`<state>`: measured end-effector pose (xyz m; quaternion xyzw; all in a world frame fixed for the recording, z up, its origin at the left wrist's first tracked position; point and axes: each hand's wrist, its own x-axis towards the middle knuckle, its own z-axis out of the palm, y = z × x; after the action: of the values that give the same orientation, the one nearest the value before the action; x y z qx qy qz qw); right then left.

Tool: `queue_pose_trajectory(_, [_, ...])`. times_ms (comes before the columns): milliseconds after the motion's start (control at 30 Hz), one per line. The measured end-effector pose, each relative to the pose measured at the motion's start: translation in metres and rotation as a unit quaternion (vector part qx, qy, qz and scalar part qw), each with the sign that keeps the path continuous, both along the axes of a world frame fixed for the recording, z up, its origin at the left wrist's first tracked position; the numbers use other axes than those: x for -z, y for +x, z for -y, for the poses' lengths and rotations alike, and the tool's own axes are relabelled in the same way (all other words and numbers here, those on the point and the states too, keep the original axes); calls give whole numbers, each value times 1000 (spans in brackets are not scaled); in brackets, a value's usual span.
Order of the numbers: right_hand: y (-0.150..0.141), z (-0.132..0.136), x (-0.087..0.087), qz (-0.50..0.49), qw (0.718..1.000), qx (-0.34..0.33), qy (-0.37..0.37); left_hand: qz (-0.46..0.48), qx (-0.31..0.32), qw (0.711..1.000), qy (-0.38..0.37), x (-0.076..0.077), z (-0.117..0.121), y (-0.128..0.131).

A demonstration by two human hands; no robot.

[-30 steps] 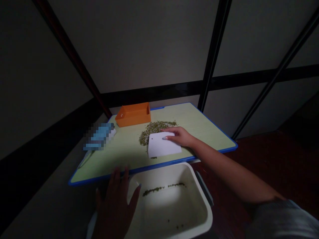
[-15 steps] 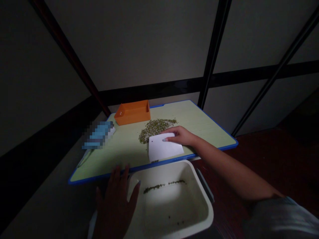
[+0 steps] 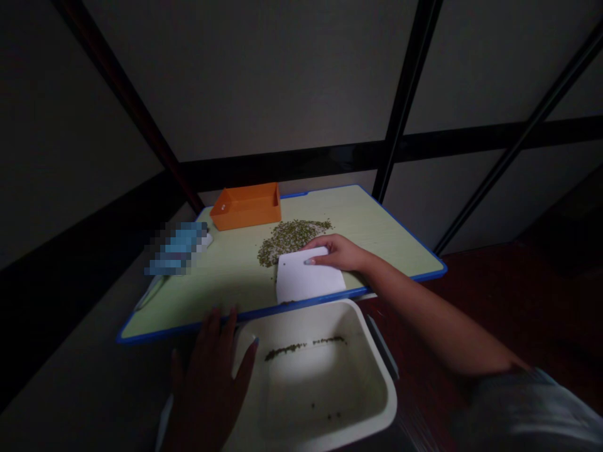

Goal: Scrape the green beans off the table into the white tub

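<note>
With our right hand [image 3: 346, 253] we pinch a white card [image 3: 306, 282] near its top right corner, our thumb laid on the face towards us and our fingers behind it. The card slants down from that hand to the near edge of the pale green bench [image 3: 377, 220], where a few grains show along its bottom. Just beyond and to the left of our right hand, a heap of small green grains [image 3: 289, 235] spreads across the bench, its nearer part reaching the card. Our left hand [image 3: 207, 376] is held with fingers spread over the left side of a white tub [image 3: 301, 383], fingertips by the blue bench edge; in the shadow we cannot tell how firmly it bears on the rim. To the right of that hand, a thin line of grains lies along the tub's far inner side, and a few more dot its bottom. Farther off, beyond the heap and left of our right hand, sits an orange tray [image 3: 247, 216]; a blurred-out bluish object [image 3: 178, 248] lies beyond our left hand.
</note>
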<state>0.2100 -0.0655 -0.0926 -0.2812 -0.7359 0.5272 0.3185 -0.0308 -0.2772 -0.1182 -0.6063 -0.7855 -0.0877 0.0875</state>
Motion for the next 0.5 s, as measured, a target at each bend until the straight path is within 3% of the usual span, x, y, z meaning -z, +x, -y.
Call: queue_pose_trajectory(500, [-2, 2, -2, -27, 999, 14, -45, 31, 4, 999, -25, -9, 2, 1])
